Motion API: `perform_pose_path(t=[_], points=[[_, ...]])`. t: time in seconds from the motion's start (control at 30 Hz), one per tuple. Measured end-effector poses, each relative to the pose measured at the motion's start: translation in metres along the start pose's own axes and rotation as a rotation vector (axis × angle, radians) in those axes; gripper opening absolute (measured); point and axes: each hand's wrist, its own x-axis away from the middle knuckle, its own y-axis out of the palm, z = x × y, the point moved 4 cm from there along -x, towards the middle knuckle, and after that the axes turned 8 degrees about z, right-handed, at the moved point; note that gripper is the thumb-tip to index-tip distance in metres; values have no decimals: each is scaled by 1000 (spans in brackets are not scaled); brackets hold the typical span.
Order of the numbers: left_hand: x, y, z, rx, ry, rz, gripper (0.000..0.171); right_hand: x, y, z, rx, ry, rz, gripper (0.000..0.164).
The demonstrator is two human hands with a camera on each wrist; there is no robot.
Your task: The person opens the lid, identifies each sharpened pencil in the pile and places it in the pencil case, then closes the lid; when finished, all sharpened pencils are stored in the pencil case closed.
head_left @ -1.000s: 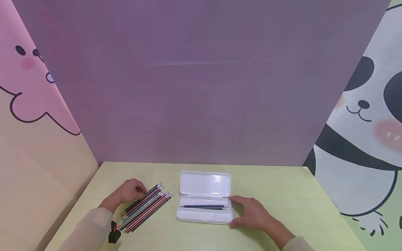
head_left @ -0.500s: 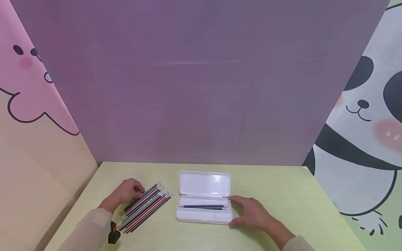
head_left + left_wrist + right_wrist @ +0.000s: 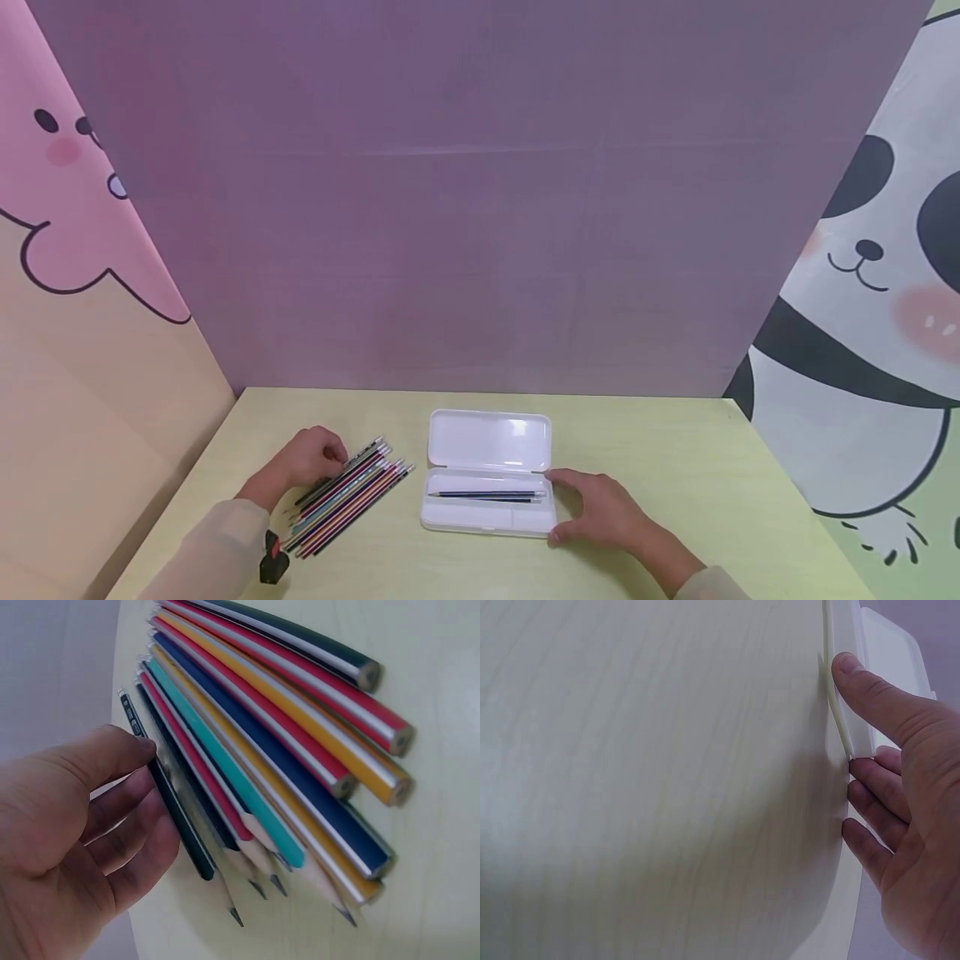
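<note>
At the outer edge of a slanted row of pencils (image 3: 352,504), my left hand (image 3: 311,457) pinches a dark green pencil (image 3: 193,847). In the left wrist view the thumb lies over its upper part, with the fingers behind it and the sharpened tip pointing down. Red, yellow, blue and teal pencils lie close beside it. My right hand (image 3: 607,510) holds the right end of a white pencil case (image 3: 465,518), thumb at the front corner and index finger at the back. Two dark pencils (image 3: 487,494) lie inside the case.
The case's lid (image 3: 487,437) is folded back flat on the pale wooden table (image 3: 675,450). A purple panel (image 3: 480,208) rises behind the table's far edge. A small black device (image 3: 273,560) sits at my left wrist. Cartoon walls stand at both sides.
My left hand has shifted very slightly left along with the pencil at the row's edge. My right hand and the case stay where they were.
</note>
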Motion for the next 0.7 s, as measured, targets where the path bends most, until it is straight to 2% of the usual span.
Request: perform_pose_path(t=[0.17,0.37,0.57,0.7], points=[[-3,-7,6,21,90,-6,7,0,1,1,10,-2,-2,90],[-10,-9,24,100,141,-42,19,1,1,1,20,2,-5,89],[-20,-1,54,111,136,-74,20,0,1,1,37,-6,-7,89],[-27,7,82,108,179,-99,18,-1,0,1,49,-9,-8,89]])
